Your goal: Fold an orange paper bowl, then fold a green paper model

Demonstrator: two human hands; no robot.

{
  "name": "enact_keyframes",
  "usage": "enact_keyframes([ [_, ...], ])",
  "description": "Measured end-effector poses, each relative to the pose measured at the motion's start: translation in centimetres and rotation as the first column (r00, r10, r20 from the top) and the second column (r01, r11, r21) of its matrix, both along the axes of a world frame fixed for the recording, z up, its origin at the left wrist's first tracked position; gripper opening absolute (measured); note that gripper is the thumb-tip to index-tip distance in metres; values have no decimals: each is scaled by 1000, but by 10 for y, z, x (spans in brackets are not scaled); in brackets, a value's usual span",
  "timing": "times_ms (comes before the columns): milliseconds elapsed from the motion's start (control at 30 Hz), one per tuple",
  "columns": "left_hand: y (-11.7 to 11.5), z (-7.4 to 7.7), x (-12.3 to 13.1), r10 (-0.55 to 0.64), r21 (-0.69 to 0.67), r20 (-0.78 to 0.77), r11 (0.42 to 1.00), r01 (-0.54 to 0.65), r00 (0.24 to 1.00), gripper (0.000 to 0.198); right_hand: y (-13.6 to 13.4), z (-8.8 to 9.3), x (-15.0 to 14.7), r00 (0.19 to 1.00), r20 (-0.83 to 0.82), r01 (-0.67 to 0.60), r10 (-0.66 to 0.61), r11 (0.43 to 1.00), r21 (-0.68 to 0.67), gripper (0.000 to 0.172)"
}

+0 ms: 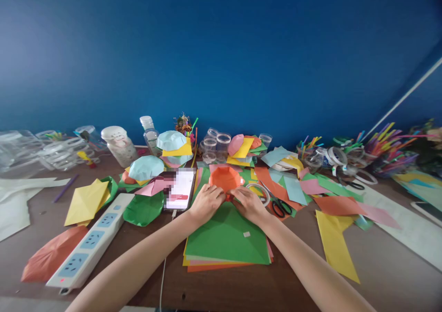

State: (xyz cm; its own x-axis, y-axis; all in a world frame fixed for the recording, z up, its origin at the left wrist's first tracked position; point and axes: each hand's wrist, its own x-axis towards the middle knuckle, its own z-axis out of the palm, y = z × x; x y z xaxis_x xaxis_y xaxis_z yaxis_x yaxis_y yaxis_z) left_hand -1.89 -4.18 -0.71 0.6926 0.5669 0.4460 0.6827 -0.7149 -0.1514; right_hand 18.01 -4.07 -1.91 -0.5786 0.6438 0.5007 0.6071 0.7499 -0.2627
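Note:
An orange folded paper bowl [226, 178] sits over the far part of a stack of coloured paper [231, 243], green on top. My left hand [207, 202] grips its near left edge with bent fingers. At the near right edge, my right hand [249, 202] pinches the same paper, its fingertips close to the left ones. Beside the right hand lie a white tape roll [258, 193] and black-handled scissors [281, 207]. A small white scrap [246, 234] rests on the green sheet.
Left of the stack are a phone [181, 190] on a cable, a power strip [91, 240] and a green paper bowl [144, 208]. Clear plastic cups [217, 148] stand along the blue wall. Paper strips [340, 206] and bundled coloured sticks [390, 141] lie to the right.

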Motion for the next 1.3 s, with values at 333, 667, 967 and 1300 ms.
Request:
enact_keyframes([
  [333,1,-4,0,-54,-7,-54,999,54,997,17,-1,0,-3,995,93,23,-23,1000,-2,26],
  [667,-1,0,-1,-50,2,-76,999,50,996,14,-3,1,-5,990,127,65,-64,998,-4,25],
  [967,1,0,-2,-49,-81,-84,996,42,995,12,-5,2,-7,983,158,94,-89,995,-26,25],
  [1300,-3,5,2,39,-113,-107,992,-51,994,11,-8,4,-9,976,181,140,-122,986,-89,29],
])
